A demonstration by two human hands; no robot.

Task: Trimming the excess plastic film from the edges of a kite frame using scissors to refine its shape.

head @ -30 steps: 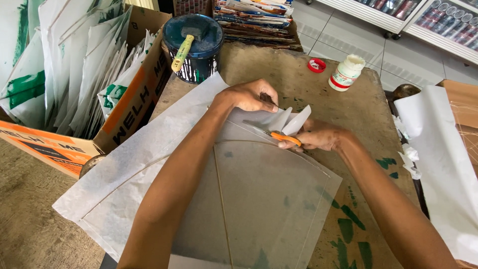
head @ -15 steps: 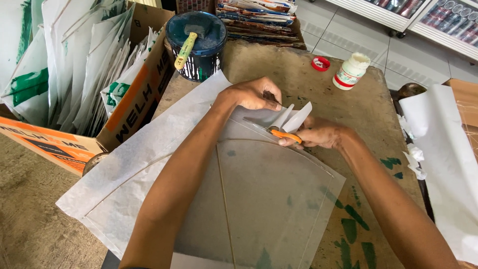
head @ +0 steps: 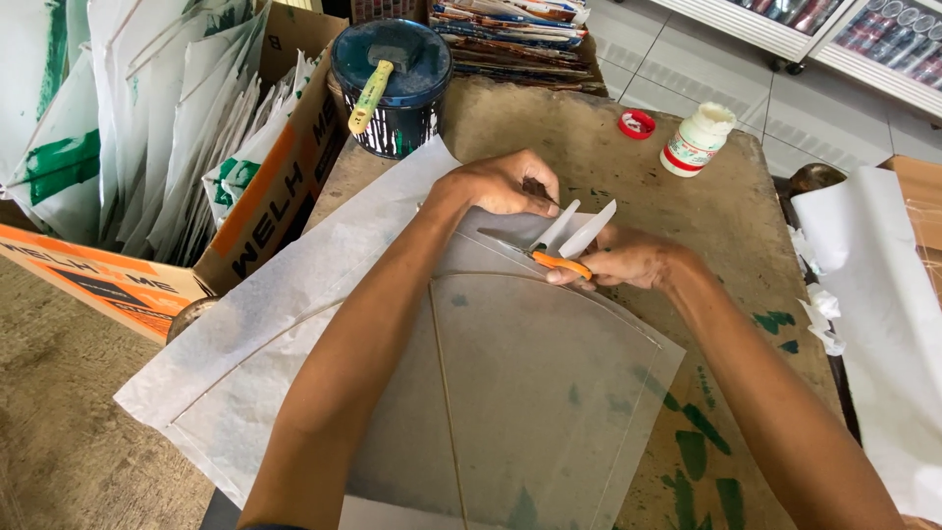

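Note:
A kite of thin white translucent paper [head: 324, 324] with thin stick spars lies on a worn brown table [head: 589, 137]. My left hand [head: 505, 184] presses on the kite's top corner and pinches the end of a thin stick. My right hand [head: 628, 260] grips orange-handled scissors [head: 549, 257], their blades pointing left into the paper near the top. Two narrow cut paper flaps [head: 579, 231] stick up between my hands.
A dark paint can [head: 391, 88] with a yellow-handled brush stands at the table's far left. A white glue bottle [head: 695, 140] and its red cap [head: 639, 123] sit far right. A cardboard box [head: 265, 196] of kites is left. White paper sheets [head: 873, 294] lie right.
Both hands stay at the kite's top corner. The scissors have shifted slightly along the paper edge; the camera has tilted a little.

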